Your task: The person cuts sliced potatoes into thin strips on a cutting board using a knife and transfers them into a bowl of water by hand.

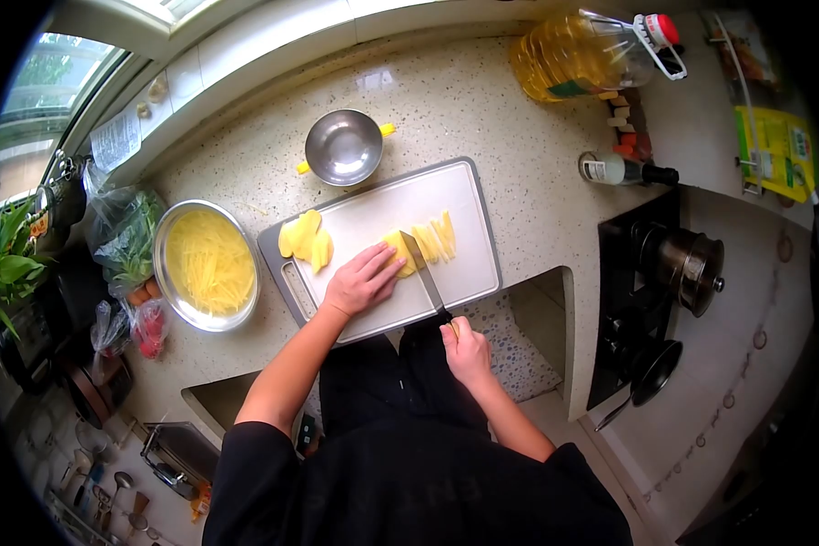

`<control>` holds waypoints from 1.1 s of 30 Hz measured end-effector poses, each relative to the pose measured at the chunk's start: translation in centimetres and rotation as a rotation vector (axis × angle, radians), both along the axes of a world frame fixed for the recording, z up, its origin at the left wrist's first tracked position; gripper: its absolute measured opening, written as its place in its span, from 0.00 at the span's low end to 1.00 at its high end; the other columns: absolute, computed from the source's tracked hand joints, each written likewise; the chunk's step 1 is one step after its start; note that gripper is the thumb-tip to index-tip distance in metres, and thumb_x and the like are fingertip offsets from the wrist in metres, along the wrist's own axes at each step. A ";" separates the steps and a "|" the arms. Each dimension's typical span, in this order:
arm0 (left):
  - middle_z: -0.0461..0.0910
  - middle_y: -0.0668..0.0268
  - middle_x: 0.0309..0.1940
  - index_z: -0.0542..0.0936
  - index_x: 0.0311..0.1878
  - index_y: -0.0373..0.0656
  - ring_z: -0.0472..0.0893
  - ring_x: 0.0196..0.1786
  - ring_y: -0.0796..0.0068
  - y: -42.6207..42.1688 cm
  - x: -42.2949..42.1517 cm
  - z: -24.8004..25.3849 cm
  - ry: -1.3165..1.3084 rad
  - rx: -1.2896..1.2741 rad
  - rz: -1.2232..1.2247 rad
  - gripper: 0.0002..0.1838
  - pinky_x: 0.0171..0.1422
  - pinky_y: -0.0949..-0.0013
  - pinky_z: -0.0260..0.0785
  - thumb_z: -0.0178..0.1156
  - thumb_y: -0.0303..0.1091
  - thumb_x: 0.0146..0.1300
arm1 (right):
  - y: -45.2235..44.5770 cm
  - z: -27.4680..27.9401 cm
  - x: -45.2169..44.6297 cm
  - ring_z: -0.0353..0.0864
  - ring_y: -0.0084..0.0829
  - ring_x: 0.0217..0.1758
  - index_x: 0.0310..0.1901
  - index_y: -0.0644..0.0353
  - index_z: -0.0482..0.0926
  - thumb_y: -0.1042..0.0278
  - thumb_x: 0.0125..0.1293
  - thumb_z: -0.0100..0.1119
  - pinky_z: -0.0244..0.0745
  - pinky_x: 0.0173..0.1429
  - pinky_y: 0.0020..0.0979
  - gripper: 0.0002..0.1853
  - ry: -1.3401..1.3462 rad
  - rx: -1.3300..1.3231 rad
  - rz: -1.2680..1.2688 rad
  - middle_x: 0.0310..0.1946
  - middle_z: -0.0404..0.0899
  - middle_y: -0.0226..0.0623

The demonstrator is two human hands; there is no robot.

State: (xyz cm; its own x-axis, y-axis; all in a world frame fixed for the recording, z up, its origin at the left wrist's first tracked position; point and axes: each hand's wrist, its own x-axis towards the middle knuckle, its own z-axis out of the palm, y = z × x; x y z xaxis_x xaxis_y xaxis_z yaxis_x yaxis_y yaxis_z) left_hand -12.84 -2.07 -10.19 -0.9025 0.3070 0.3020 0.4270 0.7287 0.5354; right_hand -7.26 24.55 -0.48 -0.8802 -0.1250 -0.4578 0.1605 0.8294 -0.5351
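On a white cutting board with a grey edge, my left hand presses its fingertips on a stack of yellow slices. My right hand is closed around the handle of a knife, whose blade rests at the right side of the stack. Cut yellow strips lie just right of the blade. More yellow slices sit at the board's left end. A metal bowl of yellow shreds stands left of the board.
Behind the board is a steel bowl with yellow handles. An oil jug and a dark-capped bottle stand at the back right. A pot and a pan are on the stove. Bagged greens lie at the left.
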 end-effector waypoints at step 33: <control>0.85 0.62 0.61 0.87 0.62 0.52 0.85 0.64 0.59 0.0 -0.1 0.2 -0.007 0.001 -0.005 0.26 0.67 0.62 0.83 0.75 0.31 0.57 | -0.1 0.6 -0.2 0.87 0.60 0.35 0.47 0.55 0.78 0.46 0.80 0.58 0.80 0.38 0.56 0.18 -0.050 0.054 0.031 0.30 0.87 0.50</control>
